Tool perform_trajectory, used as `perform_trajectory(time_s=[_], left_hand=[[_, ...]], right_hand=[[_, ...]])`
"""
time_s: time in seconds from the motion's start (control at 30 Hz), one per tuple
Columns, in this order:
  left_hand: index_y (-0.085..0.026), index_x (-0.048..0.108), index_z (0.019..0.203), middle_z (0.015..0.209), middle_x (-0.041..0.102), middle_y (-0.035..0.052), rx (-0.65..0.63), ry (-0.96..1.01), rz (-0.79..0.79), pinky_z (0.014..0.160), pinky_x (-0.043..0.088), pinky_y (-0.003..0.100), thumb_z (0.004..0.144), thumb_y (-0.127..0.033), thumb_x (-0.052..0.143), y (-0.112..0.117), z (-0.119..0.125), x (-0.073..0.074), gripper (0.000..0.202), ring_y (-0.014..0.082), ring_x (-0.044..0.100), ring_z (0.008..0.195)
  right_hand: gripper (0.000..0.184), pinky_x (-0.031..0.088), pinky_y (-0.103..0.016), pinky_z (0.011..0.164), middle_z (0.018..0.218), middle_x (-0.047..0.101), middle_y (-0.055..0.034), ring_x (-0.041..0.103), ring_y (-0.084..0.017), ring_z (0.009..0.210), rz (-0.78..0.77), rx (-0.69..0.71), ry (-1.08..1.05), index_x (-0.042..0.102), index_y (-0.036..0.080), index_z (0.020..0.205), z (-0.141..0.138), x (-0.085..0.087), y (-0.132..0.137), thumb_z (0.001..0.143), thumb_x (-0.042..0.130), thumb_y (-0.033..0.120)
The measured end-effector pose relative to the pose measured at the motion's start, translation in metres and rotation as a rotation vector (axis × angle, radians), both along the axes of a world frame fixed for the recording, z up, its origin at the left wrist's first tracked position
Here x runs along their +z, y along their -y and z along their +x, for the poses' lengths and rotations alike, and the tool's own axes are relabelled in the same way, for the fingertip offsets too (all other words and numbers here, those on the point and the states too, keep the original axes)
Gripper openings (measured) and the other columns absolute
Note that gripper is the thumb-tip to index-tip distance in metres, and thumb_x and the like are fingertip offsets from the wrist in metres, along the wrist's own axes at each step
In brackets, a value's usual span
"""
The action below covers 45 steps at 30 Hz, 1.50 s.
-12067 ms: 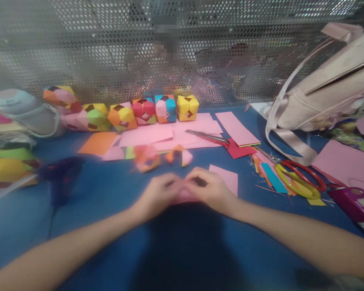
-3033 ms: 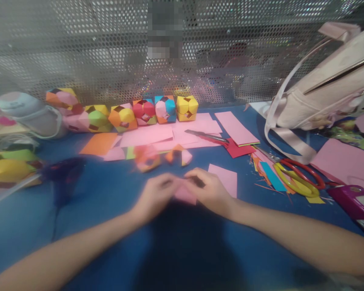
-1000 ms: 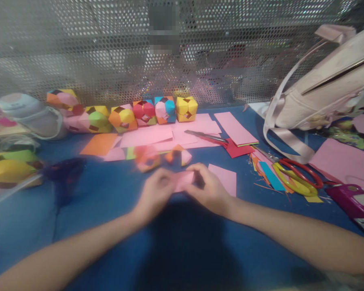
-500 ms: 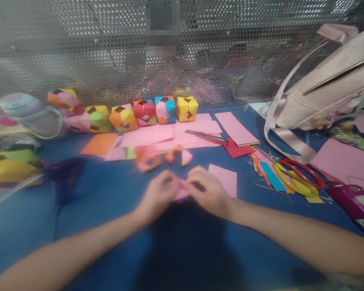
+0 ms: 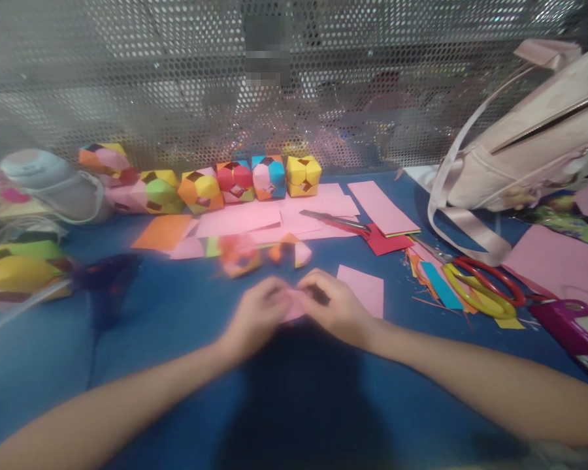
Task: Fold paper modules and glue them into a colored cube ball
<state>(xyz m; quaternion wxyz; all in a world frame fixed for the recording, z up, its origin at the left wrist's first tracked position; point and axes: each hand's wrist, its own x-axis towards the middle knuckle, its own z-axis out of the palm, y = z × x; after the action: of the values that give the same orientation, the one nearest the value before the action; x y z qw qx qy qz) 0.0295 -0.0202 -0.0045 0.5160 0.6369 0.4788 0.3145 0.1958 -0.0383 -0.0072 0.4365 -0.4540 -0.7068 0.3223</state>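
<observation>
A small folded pink paper piece [image 5: 294,307] sits between my two hands at the middle of the blue table [image 5: 176,313]. My left hand [image 5: 255,316] pinches its left side with curled fingers. My right hand [image 5: 334,305] pinches its right side, fingers closed over it. Most of the piece is hidden by my fingers. A loose pink sheet [image 5: 365,288] lies just right of my right hand. Two unfinished folded paper shapes [image 5: 240,253] rest just beyond my hands.
A row of coloured paper cubes [image 5: 235,179] lines the perforated metal wall [image 5: 176,85]. Pink and orange sheets [image 5: 255,219] lie in front of them. Red and yellow scissors [image 5: 480,281] rest at the right, near a pale bag [image 5: 529,156] and a magenta object [image 5: 573,329]. More paper shapes [image 5: 14,271] sit far left.
The pink piece was lifted and showed broader a second ago; now it is lower and more covered by my fingers. Both hands stay close together at the same spot.
</observation>
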Motion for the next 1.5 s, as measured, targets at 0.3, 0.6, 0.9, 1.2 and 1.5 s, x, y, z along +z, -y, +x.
perform_trajectory(time_s=[0.3, 0.6, 0.9, 1.2, 1.5], left_hand=[[-0.017, 0.059, 0.077, 0.069, 0.063, -0.0003, -0.005, -0.015, 0.023, 0.059, 0.047, 0.023, 0.078, -0.024, 0.056, 0.001, 0.001, 0.003, 0.008, 0.0131, 0.059, 0.061], [-0.017, 0.058, 0.078, 0.066, 0.061, -0.0025, -0.012, -0.03, 0.0, 0.057, 0.046, 0.022, 0.074, -0.017, 0.056, -0.002, -0.002, -0.003, 0.005, 0.0124, 0.058, 0.061], [-0.016, 0.059, 0.082, 0.066, 0.062, -0.001, -0.062, 0.002, -0.041, 0.061, 0.046, 0.024, 0.078, -0.022, 0.055, -0.002, -0.001, 0.002, 0.009, 0.0142, 0.059, 0.064], [-0.014, 0.06, 0.082, 0.07, 0.063, 0.002, -0.038, -0.009, -0.006, 0.061, 0.046, 0.024, 0.081, -0.033, 0.056, 0.002, 0.002, 0.01, 0.02, 0.0147, 0.058, 0.067], [-0.017, 0.064, 0.081, 0.076, 0.065, -0.0002, 0.036, -0.087, 0.122, 0.061, 0.044, 0.02, 0.081, -0.03, 0.057, 0.005, 0.003, 0.011, 0.015, 0.0114, 0.056, 0.067]], right_hand=[[0.023, 0.041, -0.025, 0.064, 0.072, 0.052, 0.0, 0.05, -0.012, 0.068, -0.097, 0.086, -0.042, 0.051, 0.019, 0.072, 0.005, 0.008, 0.0, 0.091, 0.039, 0.025], [0.015, 0.04, -0.024, 0.059, 0.07, 0.055, 0.0001, 0.051, -0.012, 0.065, -0.139, 0.044, -0.025, 0.055, 0.018, 0.073, 0.002, 0.003, -0.003, 0.085, 0.05, 0.026], [0.02, 0.039, -0.023, 0.056, 0.065, 0.053, 0.0002, 0.049, -0.011, 0.06, 0.028, -0.038, 0.037, 0.052, 0.018, 0.067, 0.002, 0.002, 0.001, 0.087, 0.048, 0.022], [0.021, 0.039, -0.022, 0.054, 0.063, 0.053, 0.0003, 0.049, -0.01, 0.057, 0.143, -0.064, 0.064, 0.053, 0.017, 0.066, 0.001, 0.0, 0.002, 0.087, 0.051, 0.019], [0.019, 0.041, -0.022, 0.054, 0.062, 0.054, 0.0003, 0.051, -0.01, 0.057, 0.184, -0.063, 0.071, 0.057, 0.017, 0.067, 0.002, 0.0, 0.001, 0.086, 0.055, 0.017]])
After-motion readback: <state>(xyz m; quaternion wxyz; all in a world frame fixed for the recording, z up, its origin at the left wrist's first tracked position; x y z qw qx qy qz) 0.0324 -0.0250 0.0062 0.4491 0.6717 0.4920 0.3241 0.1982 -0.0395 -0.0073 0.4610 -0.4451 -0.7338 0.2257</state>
